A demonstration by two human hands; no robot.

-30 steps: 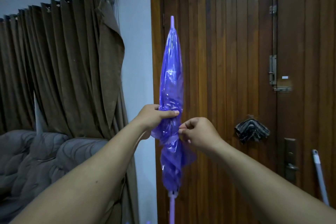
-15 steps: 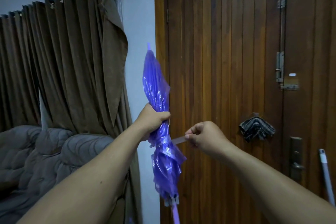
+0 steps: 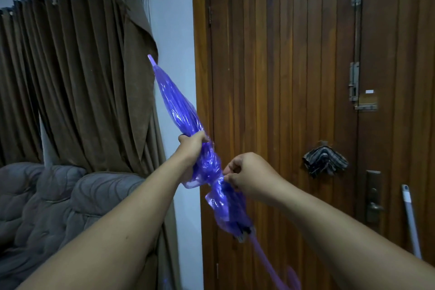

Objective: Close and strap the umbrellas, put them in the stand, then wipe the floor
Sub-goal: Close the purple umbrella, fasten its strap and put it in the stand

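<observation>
Nearest the camera, both bare forearms reach forward to a purple translucent umbrella [image 3: 188, 122] held in the air before the door, folded shut and tilted with its tip up and to the left. The left hand [image 3: 191, 148] is clenched around the gathered canopy near its middle. Just below it, the right hand [image 3: 244, 175] pinches at the cinched waist of the canopy, where the strap appears to sit; the strap itself is too small to make out. The step in hand looks like strapping, so the next move likely calls for fastening the strap while the left hand keeps the folds tight. Beyond stands the wooden door [image 3: 282, 77], a folded cloth [image 3: 324, 160] hanging on it, a pale pole [image 3: 410, 219] leaning at right; no stand is in view.
</observation>
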